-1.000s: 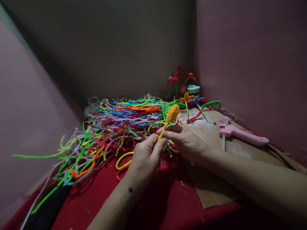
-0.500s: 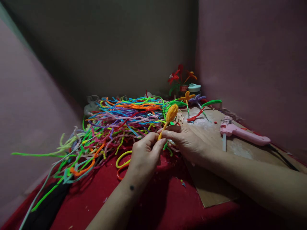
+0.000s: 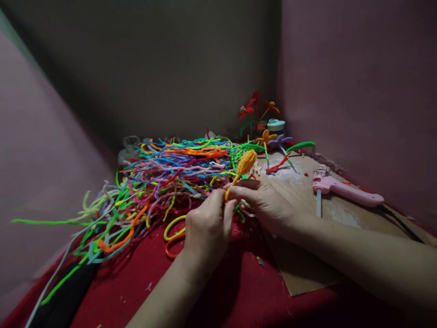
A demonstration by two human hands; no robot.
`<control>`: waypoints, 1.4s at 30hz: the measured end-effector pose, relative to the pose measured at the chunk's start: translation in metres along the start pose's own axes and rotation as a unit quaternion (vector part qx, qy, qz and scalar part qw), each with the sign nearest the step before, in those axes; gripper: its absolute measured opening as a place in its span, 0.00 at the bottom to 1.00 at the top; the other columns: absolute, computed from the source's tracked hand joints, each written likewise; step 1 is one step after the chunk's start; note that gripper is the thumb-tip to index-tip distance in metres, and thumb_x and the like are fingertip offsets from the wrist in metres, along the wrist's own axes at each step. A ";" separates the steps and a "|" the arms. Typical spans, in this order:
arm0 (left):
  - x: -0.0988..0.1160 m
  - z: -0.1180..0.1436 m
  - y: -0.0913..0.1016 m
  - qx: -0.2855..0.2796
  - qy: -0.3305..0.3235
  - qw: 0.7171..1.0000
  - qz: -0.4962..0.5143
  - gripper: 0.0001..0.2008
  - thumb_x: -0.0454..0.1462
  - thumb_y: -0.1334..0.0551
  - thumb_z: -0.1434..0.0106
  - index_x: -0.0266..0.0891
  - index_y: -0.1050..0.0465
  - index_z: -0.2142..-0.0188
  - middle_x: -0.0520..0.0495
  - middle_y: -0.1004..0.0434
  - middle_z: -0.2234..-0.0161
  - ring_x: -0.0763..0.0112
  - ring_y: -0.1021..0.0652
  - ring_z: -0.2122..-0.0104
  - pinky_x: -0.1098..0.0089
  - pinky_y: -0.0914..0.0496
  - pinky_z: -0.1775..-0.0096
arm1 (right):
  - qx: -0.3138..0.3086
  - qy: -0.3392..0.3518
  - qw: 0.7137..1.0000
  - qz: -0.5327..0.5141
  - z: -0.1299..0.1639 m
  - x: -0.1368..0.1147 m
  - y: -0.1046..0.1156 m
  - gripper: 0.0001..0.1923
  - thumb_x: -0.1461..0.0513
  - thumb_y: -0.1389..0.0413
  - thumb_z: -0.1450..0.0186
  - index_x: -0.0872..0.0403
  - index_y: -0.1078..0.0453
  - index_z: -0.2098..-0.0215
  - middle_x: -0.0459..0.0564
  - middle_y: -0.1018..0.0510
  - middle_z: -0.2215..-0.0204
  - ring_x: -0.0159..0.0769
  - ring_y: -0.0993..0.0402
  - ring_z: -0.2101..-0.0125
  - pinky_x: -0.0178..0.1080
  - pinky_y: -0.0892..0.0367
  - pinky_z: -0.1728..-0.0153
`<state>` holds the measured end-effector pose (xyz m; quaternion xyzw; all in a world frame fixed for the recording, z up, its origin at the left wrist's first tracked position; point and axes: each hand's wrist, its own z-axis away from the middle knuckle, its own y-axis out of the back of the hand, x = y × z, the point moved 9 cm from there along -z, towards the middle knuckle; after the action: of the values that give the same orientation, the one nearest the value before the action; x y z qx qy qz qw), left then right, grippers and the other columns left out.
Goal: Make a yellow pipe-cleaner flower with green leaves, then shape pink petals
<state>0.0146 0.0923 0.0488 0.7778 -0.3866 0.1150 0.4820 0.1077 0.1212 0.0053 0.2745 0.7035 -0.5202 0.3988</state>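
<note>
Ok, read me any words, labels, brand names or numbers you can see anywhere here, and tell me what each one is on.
No text can be read.
The pink glue gun shows no legible label or brand.
The small teal-lidded jar behind the pipe-cleaner flowers is too small and dim to read.
The yellow pipe-cleaner bud, which the left hand and right hand hold, bears no markings.

**Red surface, pipe cleaners everywhere**

The surface (image 3: 218, 291) has a red cloth over it. Landmark is the brown cardboard sheet (image 3: 307, 255) lying flat on it. Left of the cardboard sprawls a big tangled heap of coloured pipe cleaners (image 3: 164, 177). On the cardboard's right part lies a pink glue gun (image 3: 344, 191). Behind the cardboard, in the corner, sit some small pipe-cleaner flowers (image 3: 269, 139). A black cloth (image 3: 68, 296) lies far left of the cardboard, near the front edge.
</note>
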 end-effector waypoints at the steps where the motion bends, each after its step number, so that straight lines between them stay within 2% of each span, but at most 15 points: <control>1: 0.007 0.002 0.002 0.016 -0.043 0.996 -0.071 0.07 0.38 0.44 0.39 0.38 0.30 0.69 0.48 0.28 0.75 0.73 0.29 0.75 0.74 0.39 0.71 | 0.001 -0.001 1.000 0.004 0.001 0.000 -0.001 0.05 0.61 0.39 0.46 0.56 0.27 0.72 0.45 0.25 0.74 0.31 0.32 0.71 0.35 0.39 0.67; 4: 0.016 0.005 -0.001 0.020 -0.115 0.976 -0.184 0.11 0.36 0.47 0.37 0.39 0.30 0.73 0.48 0.30 0.78 0.73 0.31 0.77 0.74 0.42 0.74 | 0.001 0.001 1.000 0.016 0.002 0.000 -0.002 0.06 0.60 0.39 0.45 0.55 0.26 0.72 0.45 0.25 0.73 0.31 0.32 0.70 0.36 0.39 0.66; 8: 0.017 0.003 0.000 0.013 -0.124 0.972 -0.200 0.12 0.35 0.48 0.37 0.39 0.31 0.75 0.48 0.32 0.80 0.73 0.32 0.79 0.74 0.44 0.75 | 0.005 -0.002 1.000 0.029 0.003 0.000 -0.001 0.06 0.60 0.40 0.45 0.55 0.26 0.72 0.45 0.25 0.73 0.31 0.33 0.69 0.36 0.40 0.66; 12: 0.012 0.001 0.001 0.003 -0.090 0.990 -0.112 0.10 0.35 0.48 0.37 0.38 0.30 0.72 0.50 0.31 0.78 0.74 0.30 0.78 0.75 0.40 0.72 | -0.018 -0.009 1.000 0.024 0.001 0.001 -0.004 0.05 0.61 0.40 0.44 0.55 0.26 0.72 0.44 0.26 0.75 0.29 0.34 0.72 0.35 0.40 0.67; 15: 0.002 -0.002 0.005 0.009 -0.024 0.999 -0.028 0.10 0.37 0.46 0.38 0.39 0.30 0.73 0.53 0.33 0.80 0.77 0.33 0.80 0.76 0.41 0.74 | -0.044 -0.016 0.999 0.011 0.000 0.001 -0.009 0.06 0.61 0.40 0.45 0.54 0.25 0.69 0.43 0.26 0.75 0.31 0.32 0.70 0.36 0.39 0.65; 18: -0.010 -0.003 0.002 -0.017 0.054 0.995 0.085 0.10 0.39 0.44 0.39 0.39 0.29 0.73 0.55 0.37 0.83 0.78 0.36 0.82 0.77 0.42 0.78 | -0.053 -0.017 0.998 0.024 0.000 0.001 -0.010 0.08 0.61 0.40 0.45 0.54 0.25 0.66 0.44 0.25 0.74 0.31 0.32 0.71 0.36 0.39 0.65; 23: -0.020 0.000 -0.010 -0.058 0.182 0.948 0.256 0.11 0.40 0.41 0.42 0.37 0.32 0.77 0.58 0.42 0.88 0.81 0.41 0.88 0.78 0.46 0.84 | -0.042 -0.029 0.998 0.036 -0.001 0.004 -0.007 0.09 0.57 0.41 0.45 0.54 0.25 0.69 0.47 0.24 0.72 0.31 0.32 0.72 0.37 0.39 0.66; 26: -0.019 0.002 -0.016 -0.085 0.220 0.917 0.321 0.11 0.40 0.40 0.42 0.36 0.33 0.78 0.58 0.41 0.88 0.82 0.40 0.89 0.78 0.47 0.86 | -0.043 -0.039 0.998 0.040 -0.001 0.007 -0.006 0.10 0.56 0.42 0.44 0.54 0.25 0.71 0.48 0.24 0.72 0.31 0.32 0.73 0.37 0.39 0.68; 31: -0.015 0.003 -0.021 -0.119 0.227 0.873 0.415 0.11 0.40 0.40 0.41 0.35 0.33 0.76 0.58 0.40 0.87 0.84 0.42 0.91 0.79 0.45 0.87 | -0.092 -0.021 0.995 0.013 -0.001 0.005 -0.016 0.11 0.55 0.42 0.43 0.53 0.25 0.67 0.48 0.23 0.72 0.35 0.29 0.68 0.38 0.37 0.65; 36: -0.015 0.005 -0.028 -0.147 0.233 0.820 0.502 0.09 0.39 0.40 0.41 0.35 0.31 0.73 0.59 0.39 0.87 0.85 0.41 0.92 0.80 0.42 0.87 | -0.092 -0.001 0.996 0.013 0.001 0.001 -0.015 0.11 0.56 0.41 0.43 0.54 0.25 0.65 0.48 0.24 0.71 0.35 0.29 0.68 0.39 0.36 0.64; 40: -0.009 0.006 -0.033 -0.169 0.227 0.766 0.577 0.08 0.37 0.41 0.40 0.33 0.30 0.73 0.59 0.41 0.89 0.87 0.45 0.93 0.79 0.38 0.88 | -0.097 -0.011 0.995 0.010 0.003 -0.001 -0.015 0.11 0.58 0.41 0.42 0.53 0.26 0.61 0.46 0.25 0.72 0.32 0.30 0.70 0.38 0.36 0.66; 42: -0.005 0.008 -0.036 -0.187 0.231 0.734 0.610 0.09 0.36 0.41 0.40 0.32 0.29 0.73 0.59 0.42 0.89 0.88 0.47 0.94 0.80 0.38 0.89 | -0.111 -0.013 0.994 0.001 0.005 -0.003 -0.019 0.10 0.60 0.43 0.41 0.53 0.26 0.61 0.46 0.26 0.73 0.31 0.30 0.70 0.38 0.36 0.62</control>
<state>0.0353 0.0964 0.0175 0.2186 -0.6684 0.4859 0.5190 0.0959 0.1107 0.0167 0.2229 0.7513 -0.4420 0.4364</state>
